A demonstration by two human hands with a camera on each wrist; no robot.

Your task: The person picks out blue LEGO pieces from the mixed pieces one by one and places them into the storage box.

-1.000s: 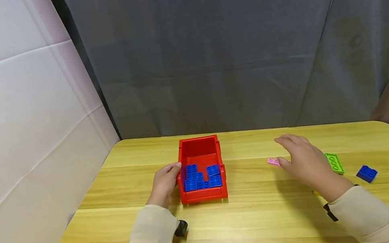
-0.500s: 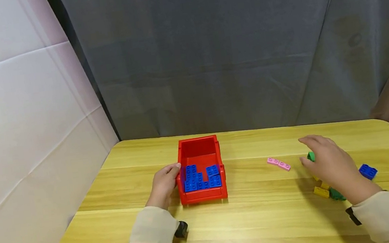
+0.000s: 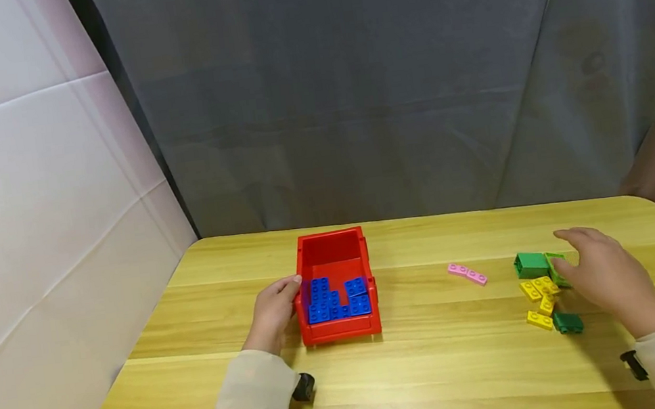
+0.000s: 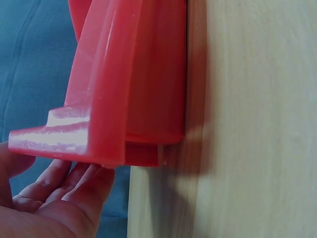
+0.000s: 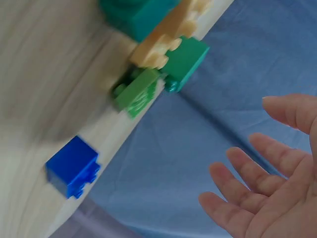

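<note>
A red plastic bin [image 3: 341, 330] stands on the table, with several blue building bricks [image 3: 321, 301] lying inside its front part. My left hand [image 3: 272, 310] grips the bin's left rim; in the left wrist view the thumb is on one side of the rim [image 4: 54, 139] and the fingers [image 4: 91, 191] are on the other. Over the right part of the table is my right hand [image 3: 610, 271], its fingers spread and holding nothing. A loose blue brick [image 5: 74, 166] shows in the right wrist view; the right hand hides it in the head view. Close by lies a light green brick [image 3: 557, 270].
Two pink pieces [image 3: 467, 274] lie between the bin and the right-hand bricks. A green brick [image 3: 530, 265], several yellow bricks [image 3: 539, 320] and a dark green brick [image 3: 567, 322] are grouped left of my right hand. A grey curtain [image 3: 350, 92] hangs behind the table.
My right hand has moved right, away from the pink pieces and past the green and yellow bricks, uncovering them and covering the loose blue brick. My left hand stays on the bin.
</note>
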